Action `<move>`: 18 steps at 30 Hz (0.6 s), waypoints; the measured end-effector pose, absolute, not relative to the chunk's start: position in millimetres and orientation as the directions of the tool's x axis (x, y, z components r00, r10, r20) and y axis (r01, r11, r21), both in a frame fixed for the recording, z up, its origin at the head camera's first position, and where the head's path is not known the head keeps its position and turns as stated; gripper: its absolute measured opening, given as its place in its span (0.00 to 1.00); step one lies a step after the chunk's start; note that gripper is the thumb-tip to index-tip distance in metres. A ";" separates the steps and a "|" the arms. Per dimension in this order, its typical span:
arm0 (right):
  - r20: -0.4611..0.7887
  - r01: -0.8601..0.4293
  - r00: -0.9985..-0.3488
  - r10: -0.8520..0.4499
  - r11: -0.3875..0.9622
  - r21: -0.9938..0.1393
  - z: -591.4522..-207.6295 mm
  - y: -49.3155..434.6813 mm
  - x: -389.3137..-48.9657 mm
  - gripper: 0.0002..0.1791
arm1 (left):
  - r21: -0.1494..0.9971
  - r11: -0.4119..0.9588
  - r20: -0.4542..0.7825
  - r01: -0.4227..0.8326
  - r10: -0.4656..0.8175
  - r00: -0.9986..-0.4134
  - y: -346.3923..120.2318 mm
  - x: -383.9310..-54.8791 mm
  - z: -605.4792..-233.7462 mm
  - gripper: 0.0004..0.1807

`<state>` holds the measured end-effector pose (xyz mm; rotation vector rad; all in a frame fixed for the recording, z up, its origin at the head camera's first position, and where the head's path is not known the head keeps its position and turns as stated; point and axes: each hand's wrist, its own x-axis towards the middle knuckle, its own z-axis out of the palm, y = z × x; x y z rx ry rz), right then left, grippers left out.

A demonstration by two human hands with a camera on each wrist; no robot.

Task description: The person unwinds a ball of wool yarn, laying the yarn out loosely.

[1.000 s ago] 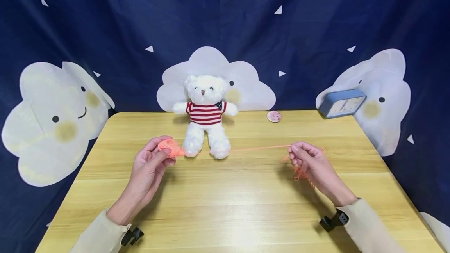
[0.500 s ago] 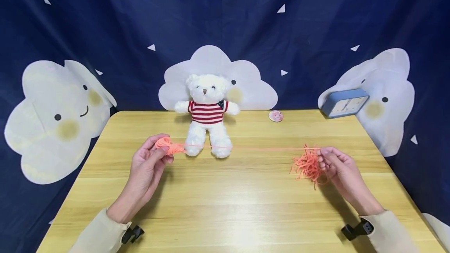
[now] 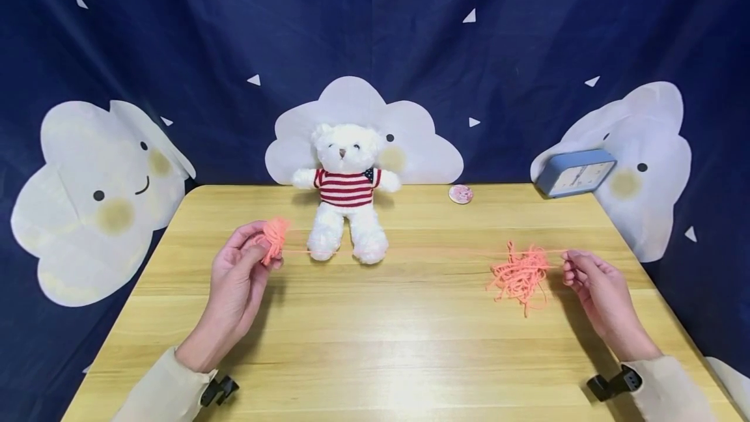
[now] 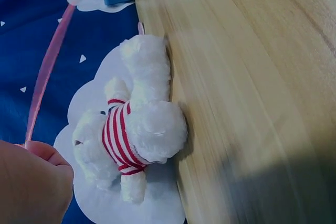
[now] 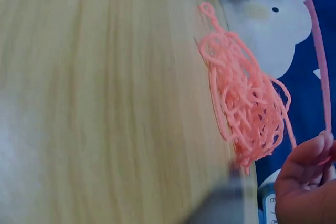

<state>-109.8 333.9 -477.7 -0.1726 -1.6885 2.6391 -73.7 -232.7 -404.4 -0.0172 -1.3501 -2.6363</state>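
Observation:
In the head view my left hand [image 3: 237, 285] grips a wound bundle of coral yarn [image 3: 274, 239] between thumb and fingers, above the table's left half. One yarn strand runs nearly level from the bundle across to my right hand [image 3: 600, 298], whose thumb and fingertips pinch it. Just left of that hand a loose, tangled yarn pile [image 3: 521, 275] lies on the table; the right wrist view shows its many loops close up, with a strand leading from it to the fingers. In the left wrist view the taut strand [image 4: 47, 72] rises from my left hand [image 4: 37, 182].
A white teddy bear [image 3: 346, 191] in a red-striped shirt sits at the back of the wooden table [image 3: 363, 331]. Behind the strand's right half lies a round pink disc [image 3: 460, 194]. At the back right corner stands a blue clock [image 3: 577, 172]. A dark blue curtain hangs behind.
My right hand has moved right, lengthening the strand between the hands. The tangled pile, first mostly hidden behind that hand, now shows fully. My left hand has turned the bundle more upright.

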 end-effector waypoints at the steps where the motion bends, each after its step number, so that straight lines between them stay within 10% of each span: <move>1: -0.105 0.070 -0.992 0.070 -0.394 -0.917 -477.7 335.7 -110.0 0.15 | 0.804 -0.571 0.092 0.165 -0.154 -0.984 -232.7 -73.7 -404.3 0.13; 13: -0.248 0.247 -0.969 -0.004 -0.061 -0.967 -476.7 341.3 -116.8 0.12 | 0.817 -0.563 0.146 0.123 -0.005 -0.989 -235.4 -73.7 -404.2 0.35; 18: -0.243 0.245 -0.969 -0.031 -0.046 -0.969 -477.0 340.9 -118.1 0.11 | 0.819 -0.562 0.152 0.115 0.020 -0.988 -234.5 -74.5 -404.7 0.28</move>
